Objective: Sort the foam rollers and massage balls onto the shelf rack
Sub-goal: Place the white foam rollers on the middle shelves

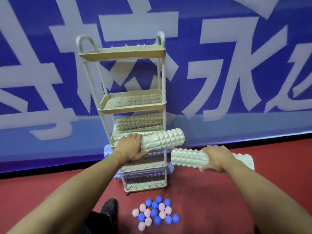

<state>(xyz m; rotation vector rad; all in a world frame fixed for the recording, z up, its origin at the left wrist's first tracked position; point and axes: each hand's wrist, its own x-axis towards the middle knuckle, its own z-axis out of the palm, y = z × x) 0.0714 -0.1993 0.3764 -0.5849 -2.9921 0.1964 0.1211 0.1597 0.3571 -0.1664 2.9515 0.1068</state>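
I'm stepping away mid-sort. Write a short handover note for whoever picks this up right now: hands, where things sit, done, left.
Left hand: grips a white foam roller held across the shelf rack at its third tier.
Right hand: grips a second white roller just right of the rack, above the red floor.
Done: beige rollers lie on the third tier; purple rollers sit lower down.
Left: shelve both held rollers, plus another white roller behind the right hand. The blue and pink massage balls are all still on the floor in front of the rack. The second tier is bare; the top tier's contents are unclear.
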